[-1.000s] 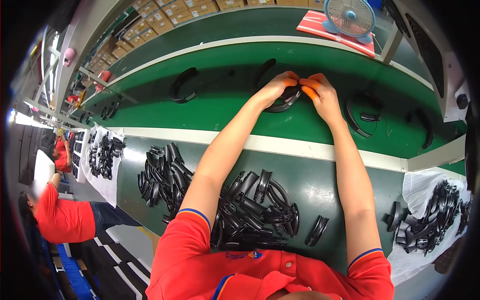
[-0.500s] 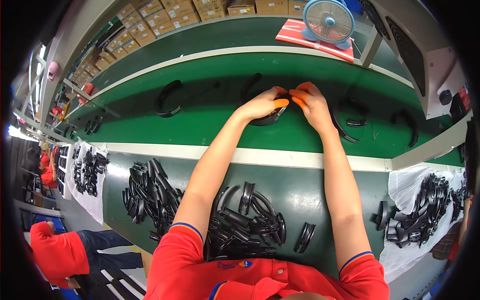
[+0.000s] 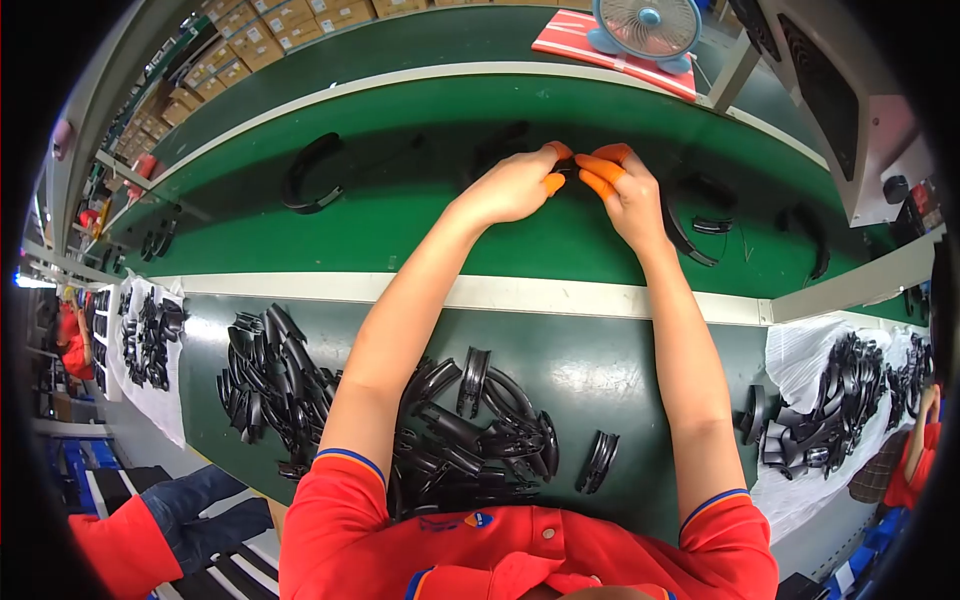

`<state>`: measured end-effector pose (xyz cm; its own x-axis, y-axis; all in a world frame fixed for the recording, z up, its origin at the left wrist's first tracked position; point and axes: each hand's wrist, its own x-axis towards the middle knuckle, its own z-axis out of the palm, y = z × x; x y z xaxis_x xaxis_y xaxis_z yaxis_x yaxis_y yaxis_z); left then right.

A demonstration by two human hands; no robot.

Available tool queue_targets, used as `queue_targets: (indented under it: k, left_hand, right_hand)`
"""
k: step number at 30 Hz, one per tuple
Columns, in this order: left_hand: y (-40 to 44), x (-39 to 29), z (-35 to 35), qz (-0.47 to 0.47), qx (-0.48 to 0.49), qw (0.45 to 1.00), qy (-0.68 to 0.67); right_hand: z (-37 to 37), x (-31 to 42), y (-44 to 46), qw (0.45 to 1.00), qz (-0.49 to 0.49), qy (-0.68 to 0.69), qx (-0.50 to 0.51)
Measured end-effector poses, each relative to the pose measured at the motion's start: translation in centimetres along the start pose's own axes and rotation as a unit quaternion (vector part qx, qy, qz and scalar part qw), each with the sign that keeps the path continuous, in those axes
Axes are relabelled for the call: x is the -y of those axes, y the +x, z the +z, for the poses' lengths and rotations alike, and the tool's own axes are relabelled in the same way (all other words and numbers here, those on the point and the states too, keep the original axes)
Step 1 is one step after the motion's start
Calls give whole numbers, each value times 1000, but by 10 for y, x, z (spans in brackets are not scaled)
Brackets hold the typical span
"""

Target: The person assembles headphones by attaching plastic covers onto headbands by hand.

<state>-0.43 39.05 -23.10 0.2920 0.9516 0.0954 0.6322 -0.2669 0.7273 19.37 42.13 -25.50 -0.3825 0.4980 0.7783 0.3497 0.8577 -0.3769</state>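
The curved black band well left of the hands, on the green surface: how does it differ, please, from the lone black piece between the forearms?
The curved black band arcs into an open C, while the lone black piece is shorter and only slightly bowed. The band lies beyond the pale rail; the piece lies on its near side. Both are black.

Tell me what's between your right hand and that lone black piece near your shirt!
Between the right hand and the lone black piece, the head view shows green surface, a white rail and bare tabletop.
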Motion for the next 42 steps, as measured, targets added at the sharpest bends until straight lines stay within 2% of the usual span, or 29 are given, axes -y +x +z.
queue_targets:
  k: [2, 3, 4, 5, 9, 11, 14, 18, 20, 24, 26, 28, 29, 30, 32, 33, 34, 36, 37, 40, 42]
  left_hand:
    - [5, 11, 5, 103, -83, 985, 115]
    - [2, 0, 3, 101, -83, 985, 116]
    - [-4, -22, -2, 39, -59, 988, 138]
    - [-7, -33, -4, -24, -34, 986, 159]
    - [-3, -18, -5, 1, -15, 993, 118]
    - [-2, -9, -6, 45, -23, 998, 35]
    - [1, 3, -8, 80, -20, 997, 1]
    - [0, 3, -15, 58, -8, 998, -2]
    - [-1, 4, -16, 61, 6, 998, -17]
    - [1, 7, -16, 72, -11, 997, 2]
    - [2, 8, -15, 94, -33, 991, 94]
    - [3, 6, -15, 110, -41, 979, 168]
    - [2, -1, -16, 101, -22, 979, 176]
    - [-2, -9, -15, 86, -7, 979, 187]
    - [-7, -15, -12, 97, 0, 977, 192]
    - [-9, -12, -11, 135, -32, 970, 200]
    - [-4, -1, -4, 149, -50, 971, 181]
    - [-5, 6, 3, 153, -98, 970, 160]
    - [-6, 5, 4, 162, -103, 967, 169]
    - [-7, 4, 9, 199, -110, 955, 192]
    - [-6, 2, 12, 183, -56, 956, 223]
  right_hand:
    - [2, 2, 4, 1000, 1, 14, -19]
    - [3, 3, 5, 998, 28, 49, -43]
    - [2, 4, 4, 993, 55, 82, -67]
    - [1, -1, 4, 996, 10, 63, -55]
    - [-2, 3, 6, 997, -31, 34, -56]
    - [-1, 4, 7, 996, -62, 16, -59]
    - [0, 8, 9, 994, -95, -20, -57]
    - [-1, 10, 9, 995, -90, -26, -29]
    - [-2, 13, 11, 991, -124, -49, -14]
    - [1, 12, 10, 992, -120, -43, -10]
    - [1, 8, 8, 997, -54, 39, 25]
    - [1, 3, 1, 973, 171, 120, 97]
    - [11, -12, -7, 958, 205, 192, 56]
    - [11, -14, -8, 935, 236, 252, 81]
    - [3, -37, -14, 944, 218, 186, 165]
    - [8, -28, -11, 924, 228, 272, 141]
    - [5, -24, -8, 921, 247, 263, 146]
    - [4, -25, -3, 939, 213, 209, 169]
    - [6, -22, -5, 935, 214, 237, 155]
    - [15, -23, -11, 896, 251, 331, 161]
    - [18, -17, -14, 893, 254, 330, 170]
